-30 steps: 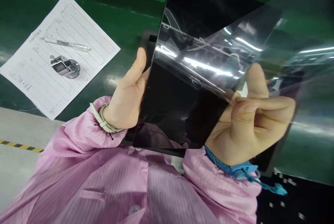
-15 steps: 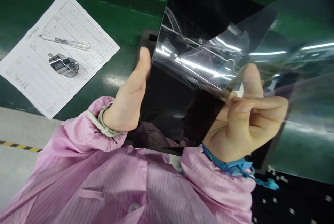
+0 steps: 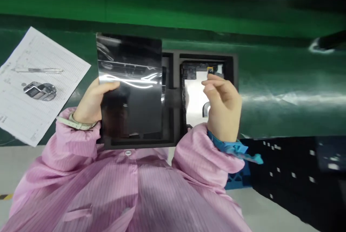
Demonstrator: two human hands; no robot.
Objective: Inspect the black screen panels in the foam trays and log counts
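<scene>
Your left hand [image 3: 90,101] grasps the glossy dark panel [image 3: 140,109] at its left edge, thumb on the face; the panel is over the tray's [image 3: 235,69] left compartment. Your right hand [image 3: 224,107], fingertips drawn together, is over the silver-and-black unit [image 3: 193,96] in the right compartment; whether it grips anything cannot be told. Farther left, a pen [image 3: 38,70] and metal counter [image 3: 40,91] lie on a printed sheet [image 3: 69,66].

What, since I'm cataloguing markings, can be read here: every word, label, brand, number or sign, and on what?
No text can be read.
Paper sheet: printed grid and text, too small and blurred.
Metal counter: its window is too blurred to read a number.
Black panel: no lettering made out.
</scene>
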